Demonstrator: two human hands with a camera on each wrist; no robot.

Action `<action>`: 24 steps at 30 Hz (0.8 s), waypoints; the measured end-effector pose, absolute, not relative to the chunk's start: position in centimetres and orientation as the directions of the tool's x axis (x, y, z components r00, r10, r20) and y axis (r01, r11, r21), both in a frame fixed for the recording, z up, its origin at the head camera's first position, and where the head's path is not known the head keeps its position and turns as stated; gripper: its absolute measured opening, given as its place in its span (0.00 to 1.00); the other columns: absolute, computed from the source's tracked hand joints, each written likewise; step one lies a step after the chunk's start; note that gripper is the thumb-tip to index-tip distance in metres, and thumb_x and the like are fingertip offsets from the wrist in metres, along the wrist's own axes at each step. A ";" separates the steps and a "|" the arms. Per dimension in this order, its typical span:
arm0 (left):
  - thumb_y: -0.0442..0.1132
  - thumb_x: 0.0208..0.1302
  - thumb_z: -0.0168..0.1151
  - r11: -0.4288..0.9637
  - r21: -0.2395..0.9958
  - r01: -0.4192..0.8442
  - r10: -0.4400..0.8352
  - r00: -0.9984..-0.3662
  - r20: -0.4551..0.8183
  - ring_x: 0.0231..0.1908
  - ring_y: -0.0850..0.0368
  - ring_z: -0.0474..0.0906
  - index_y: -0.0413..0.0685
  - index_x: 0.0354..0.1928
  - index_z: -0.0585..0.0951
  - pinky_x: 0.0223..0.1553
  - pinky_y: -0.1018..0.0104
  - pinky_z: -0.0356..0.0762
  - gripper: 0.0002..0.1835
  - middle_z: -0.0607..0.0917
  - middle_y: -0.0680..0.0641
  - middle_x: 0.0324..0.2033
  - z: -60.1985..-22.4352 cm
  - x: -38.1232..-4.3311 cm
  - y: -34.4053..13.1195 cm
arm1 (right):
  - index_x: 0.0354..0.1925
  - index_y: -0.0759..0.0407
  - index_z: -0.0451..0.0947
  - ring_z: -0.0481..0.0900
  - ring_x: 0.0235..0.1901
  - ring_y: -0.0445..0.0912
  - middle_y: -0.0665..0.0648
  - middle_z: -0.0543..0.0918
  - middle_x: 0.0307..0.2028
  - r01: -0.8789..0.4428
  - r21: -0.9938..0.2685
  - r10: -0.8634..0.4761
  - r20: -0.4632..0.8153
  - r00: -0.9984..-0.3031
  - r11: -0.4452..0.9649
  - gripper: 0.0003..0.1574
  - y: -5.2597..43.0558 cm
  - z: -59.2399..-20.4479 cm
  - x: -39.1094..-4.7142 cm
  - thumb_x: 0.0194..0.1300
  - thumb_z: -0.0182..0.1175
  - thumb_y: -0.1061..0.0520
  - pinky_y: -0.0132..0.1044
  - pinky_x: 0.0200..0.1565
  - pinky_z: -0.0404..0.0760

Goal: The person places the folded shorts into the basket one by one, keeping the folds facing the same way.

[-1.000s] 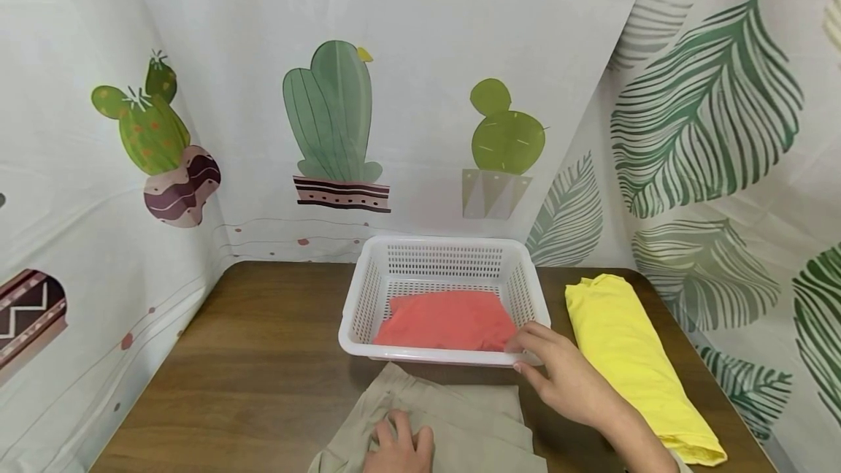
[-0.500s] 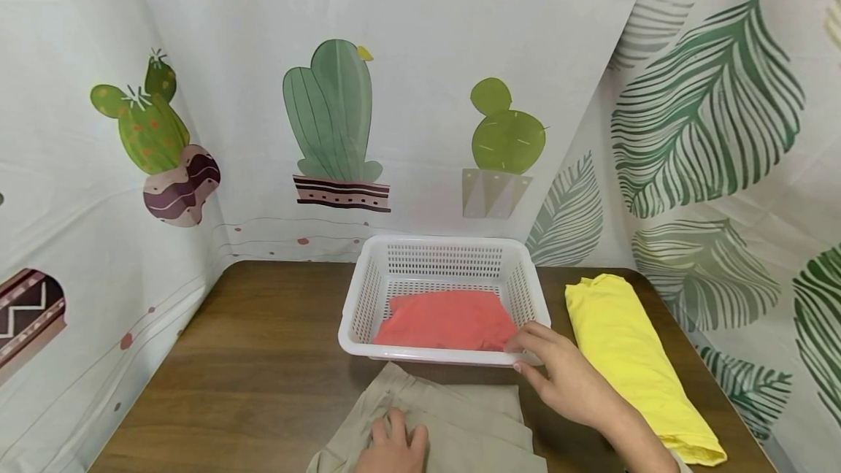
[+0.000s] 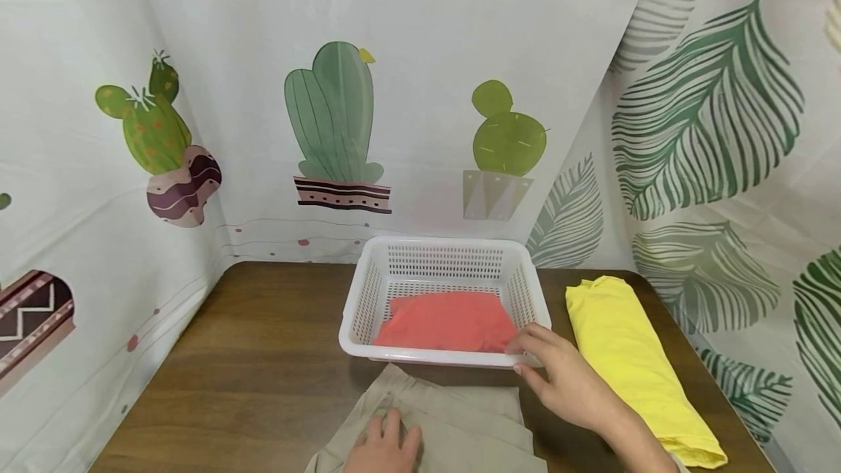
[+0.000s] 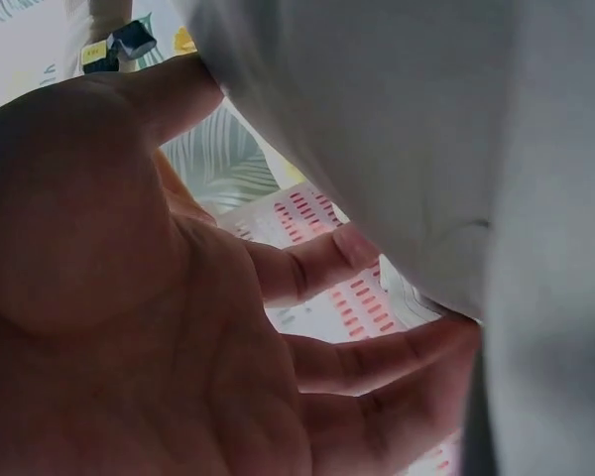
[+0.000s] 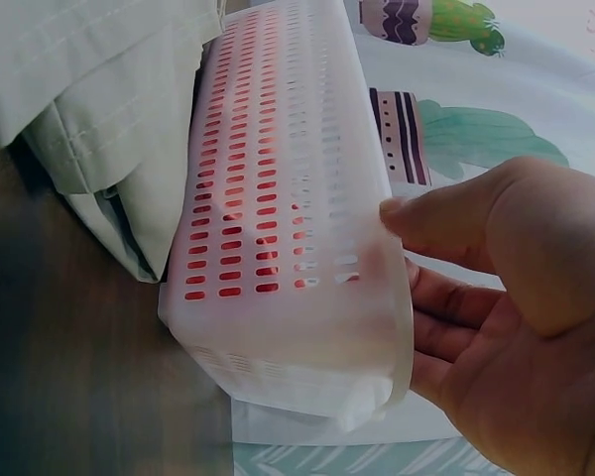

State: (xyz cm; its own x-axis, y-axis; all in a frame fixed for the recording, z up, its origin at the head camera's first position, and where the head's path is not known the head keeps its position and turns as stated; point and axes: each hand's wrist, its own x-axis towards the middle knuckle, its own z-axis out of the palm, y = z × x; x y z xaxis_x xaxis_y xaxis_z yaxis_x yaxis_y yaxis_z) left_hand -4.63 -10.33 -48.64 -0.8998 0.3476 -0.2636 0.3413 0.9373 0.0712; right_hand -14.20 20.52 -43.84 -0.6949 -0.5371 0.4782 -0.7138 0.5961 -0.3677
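A white plastic basket [image 3: 427, 356] with slotted walls stands at the middle back of the table, a folded coral-red cloth [image 3: 450, 321] inside it. My right hand [image 3: 565, 378] pinches the basket's near right rim; in the right wrist view the thumb [image 5: 426, 223] is on the outer wall and the fingers reach inside. In front of the basket lies a beige folded garment [image 3: 466, 422] with stitched seams. My left hand [image 3: 384, 447] rests on its left part, fingers spread. The left wrist view has those fingertips [image 4: 352, 243] against the garment [image 4: 407, 119], which fills the right side.
A rolled or folded bright yellow cloth [image 3: 640, 371] lies lengthwise at the table's right side. The brown wooden table [image 3: 263, 356] reaches back to white curtains [image 3: 420, 20] printed with cacti and leaves, which hang behind it and along both sides.
My left hand has slid a little to the left and toward me over the beige garment. The right hand and the basket have stayed in place.
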 end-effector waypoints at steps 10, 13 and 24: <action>0.68 0.53 0.63 0.919 0.025 0.393 0.393 -0.919 0.019 0.43 0.44 0.74 0.55 0.45 0.77 0.38 0.45 0.73 0.28 0.75 0.43 0.47 -48.8 -4.7 -11.1 | 0.45 0.42 0.78 0.76 0.46 0.37 0.42 0.77 0.46 -0.714 -0.389 -0.548 0.460 -0.699 0.583 0.16 20.7 -44.1 -14.1 0.63 0.68 0.60 0.23 0.53 0.70; 0.58 0.56 0.66 0.916 0.009 0.400 0.399 -0.915 0.068 0.41 0.45 0.75 0.55 0.42 0.78 0.38 0.46 0.74 0.19 0.76 0.44 0.45 -48.8 -4.9 -11.3 | 0.46 0.42 0.78 0.76 0.46 0.37 0.42 0.77 0.46 -0.714 -0.390 -0.548 0.461 -0.698 0.581 0.16 20.7 -44.1 -14.2 0.63 0.67 0.60 0.22 0.53 0.69; 0.75 0.51 0.63 0.886 0.167 0.433 0.411 -0.899 0.148 0.34 0.56 0.73 0.55 0.34 0.76 0.35 0.55 0.69 0.31 0.72 0.56 0.31 -47.6 -6.1 -13.0 | 0.46 0.41 0.78 0.76 0.48 0.37 0.42 0.77 0.47 -0.731 -0.399 -0.540 0.496 -0.680 0.553 0.18 20.5 -44.1 -14.1 0.62 0.68 0.61 0.21 0.54 0.67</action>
State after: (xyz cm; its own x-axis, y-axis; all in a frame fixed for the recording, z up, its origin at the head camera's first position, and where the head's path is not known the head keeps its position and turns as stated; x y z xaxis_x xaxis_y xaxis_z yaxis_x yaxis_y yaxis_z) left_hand -6.08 -13.00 -47.59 -0.8994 0.4113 0.1476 0.4326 0.8861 0.1667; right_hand -14.14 20.47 -44.11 -0.6796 -0.5401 0.4963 -0.7312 0.5532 -0.3991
